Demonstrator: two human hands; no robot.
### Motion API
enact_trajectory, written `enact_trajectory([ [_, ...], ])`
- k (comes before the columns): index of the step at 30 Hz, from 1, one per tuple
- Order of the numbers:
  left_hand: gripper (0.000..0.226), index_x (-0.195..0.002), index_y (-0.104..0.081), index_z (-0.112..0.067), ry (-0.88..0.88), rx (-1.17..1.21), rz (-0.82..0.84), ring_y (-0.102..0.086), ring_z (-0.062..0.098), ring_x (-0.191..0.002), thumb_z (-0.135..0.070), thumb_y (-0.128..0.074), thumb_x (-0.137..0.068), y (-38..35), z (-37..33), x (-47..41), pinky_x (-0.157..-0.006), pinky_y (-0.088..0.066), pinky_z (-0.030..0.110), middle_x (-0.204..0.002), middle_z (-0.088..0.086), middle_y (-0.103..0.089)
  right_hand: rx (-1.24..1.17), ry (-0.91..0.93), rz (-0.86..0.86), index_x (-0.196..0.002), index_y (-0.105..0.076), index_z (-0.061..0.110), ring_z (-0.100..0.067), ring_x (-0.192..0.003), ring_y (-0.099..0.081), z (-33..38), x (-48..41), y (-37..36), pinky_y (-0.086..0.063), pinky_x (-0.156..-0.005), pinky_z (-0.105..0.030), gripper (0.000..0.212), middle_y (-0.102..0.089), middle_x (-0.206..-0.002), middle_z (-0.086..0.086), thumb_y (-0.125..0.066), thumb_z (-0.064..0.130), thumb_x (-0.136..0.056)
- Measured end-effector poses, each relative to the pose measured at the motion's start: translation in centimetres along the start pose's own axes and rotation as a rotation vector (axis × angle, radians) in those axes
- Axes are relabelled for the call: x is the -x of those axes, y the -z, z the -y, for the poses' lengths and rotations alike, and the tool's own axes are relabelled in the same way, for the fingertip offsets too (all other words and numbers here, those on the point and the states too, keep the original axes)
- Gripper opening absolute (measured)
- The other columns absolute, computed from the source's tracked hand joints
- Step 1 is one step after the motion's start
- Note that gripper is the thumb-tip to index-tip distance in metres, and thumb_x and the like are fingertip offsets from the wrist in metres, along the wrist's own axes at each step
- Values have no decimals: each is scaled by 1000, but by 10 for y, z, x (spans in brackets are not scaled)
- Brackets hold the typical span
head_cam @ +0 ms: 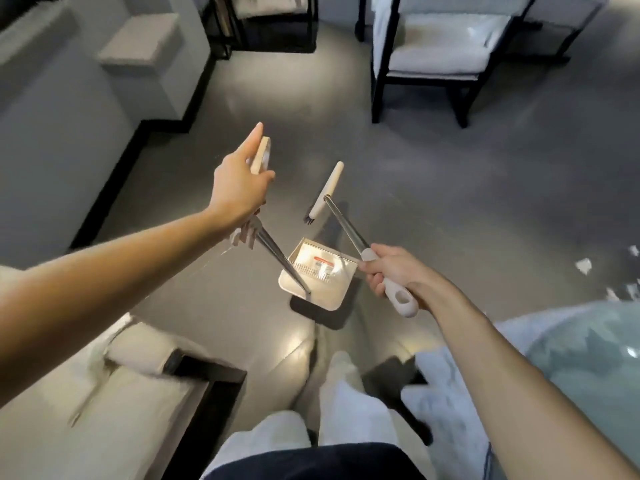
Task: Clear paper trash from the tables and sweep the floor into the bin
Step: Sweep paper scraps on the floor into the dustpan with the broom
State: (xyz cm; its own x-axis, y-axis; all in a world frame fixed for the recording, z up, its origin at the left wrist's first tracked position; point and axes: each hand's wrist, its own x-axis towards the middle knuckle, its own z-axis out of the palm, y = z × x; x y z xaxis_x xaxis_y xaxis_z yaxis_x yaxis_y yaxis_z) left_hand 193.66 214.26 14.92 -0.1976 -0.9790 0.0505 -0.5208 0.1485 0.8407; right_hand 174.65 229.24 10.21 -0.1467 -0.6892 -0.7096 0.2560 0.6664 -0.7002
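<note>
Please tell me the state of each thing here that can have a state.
Left hand: grips the dustpan handle.
Right hand: grips the broom handle.
Dustpan: held low, no paper seen inside.
Broom: head beyond the dustpan.
Paper scraps: lying on the floor.

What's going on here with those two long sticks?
A person is sweeping the grey floor. Their left-hand grip holds a beige-handled metal dustpan by the top of its long rod, with the pan down by the floor. Their right-hand grip holds a cream-headed long-handled broom, its head just beyond the pan. White paper scraps lie unswept at the right.
</note>
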Motion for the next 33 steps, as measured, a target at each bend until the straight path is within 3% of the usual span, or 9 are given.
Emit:
enact_trajectory([
  [6, 72, -149, -25, -37, 96, -74, -138, -57, 9, -57, -9, -58, -91, -26, -22, -136, -45, -45, 15, -149, -1, -40, 133, -64, 143, -144, -31, 6, -3, -33, -36, 135, -115, 44, -32, -33, -13, 55, -44, -64, -4, -52, -5, -94],
  [12, 72, -148, -26, -37, 243, -115, -283, -60, 13, -61, -9, -59, -91, -52, -15, -248, -50, -48, 19, -145, 1, -45, 304, -86, 343, -106, -52, 18, -4, -33, -35, 240, -243, 68, -31, -32, -13, 25, -44, -45, 0, -50, -4, -95],
  [17, 70, -149, -26, -37, 354, -184, -368, -63, 15, -66, -9, -57, -92, -94, -18, -303, -47, -48, 13, -143, 4, -47, 484, -92, 494, -117, -41, 10, -3, -33, -36, 305, -321, 95, -32, -32, -14, 27, -45, -40, 5, -50, -3, -96],
  [19, 71, -149, -25, -36, 419, -179, -437, -64, 19, -73, -7, -57, -93, -117, -28, -310, -51, -51, 19, -146, 4, -44, 532, -115, 559, -118, -40, 10, -3, -32, -36, 327, -340, 108, -31, -32, -13, 28, -46, -40, 5, -50, -3, -96],
  [23, 71, -149, -25, -38, 527, -204, -560, -58, 16, -56, -6, -55, -93, -165, -52, -310, -45, -50, 20, -145, 9, -44, 641, -164, 705, -119, -38, 10, -4, -35, -37, 369, -380, 150, -34, -34, -14, 28, -48, -42, 5, -50, -2, -96],
  [26, 69, -147, -31, -38, 617, -180, -790, -59, 18, -55, -6, -56, -91, -218, -80, -296, -42, -48, 19, -138, 5, -51, 758, -191, 839, -113, -51, 15, -4, -35, -37, 395, -410, 194, -35, -34, -14, 23, -47, -45, 3, -51, -1, -96],
  [28, 68, -147, -33, -34, 665, -225, -938, -63, 23, -64, -6, -56, -89, -264, -106, -277, -47, -49, 18, -138, 3, -52, 845, -189, 925, -114, -46, 15, -4, -35, -38, 407, -424, 234, -35, -33, -14, 24, -44, -47, 2, -51, -1, -96],
  [31, 67, -148, -32, -27, 763, -254, -1127, -56, 0, -81, -7, -56, -88, -342, -161, -244, -54, -39, -2, -139, -2, -50, 974, -170, 1006, -139, -35, 14, -4, -36, -39, 415, -434, 301, -36, -33, -15, 49, -46, -45, 2, -51, -1, -96],
  [33, 66, -148, -33, -26, 823, -223, -1235, -53, -13, -91, -7, -56, -88, -394, -203, -225, -62, -33, -9, -135, -5, -52, 1005, -204, 1088, -126, -44, 8, -3, -35, -39, 421, -428, 345, -35, -32, -14, 32, -46, -47, 2, -50, -1, -96],
])
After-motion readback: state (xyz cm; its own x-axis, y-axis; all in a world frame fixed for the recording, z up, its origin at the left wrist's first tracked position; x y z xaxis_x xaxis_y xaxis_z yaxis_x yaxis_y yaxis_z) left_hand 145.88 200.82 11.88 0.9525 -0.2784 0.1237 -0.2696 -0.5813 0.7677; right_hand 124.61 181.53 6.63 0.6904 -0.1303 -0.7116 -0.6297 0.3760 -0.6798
